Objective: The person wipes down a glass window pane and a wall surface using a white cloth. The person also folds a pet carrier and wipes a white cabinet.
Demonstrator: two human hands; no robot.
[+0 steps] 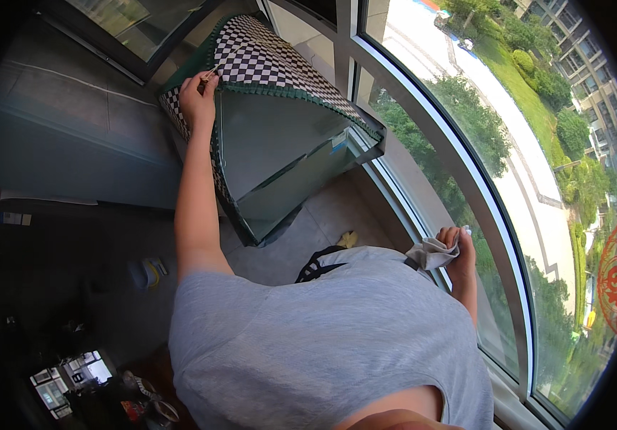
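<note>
My left hand (199, 102) is raised at the edge of a black-and-white checkered cloth cover (265, 59) with a ruffled green trim. Its fingers pinch a thin light-coloured cord (211, 71). Beneath the trim, a grey-green glass-like panel (281, 140) shows on the covered boxy object, which stands by the window. On the right, beside the window frame, my right hand (461, 252) is closed on a crumpled light grey cloth (433, 252). What the cover fully hides cannot be told.
A large curved window (426, 102) runs along my right, with a pale frame. A dark-framed glass pane (147, 32) stands at the upper left. On the tiled floor (308, 231) lies a small yellow item (347, 239). Dark, unclear objects fill the lower left.
</note>
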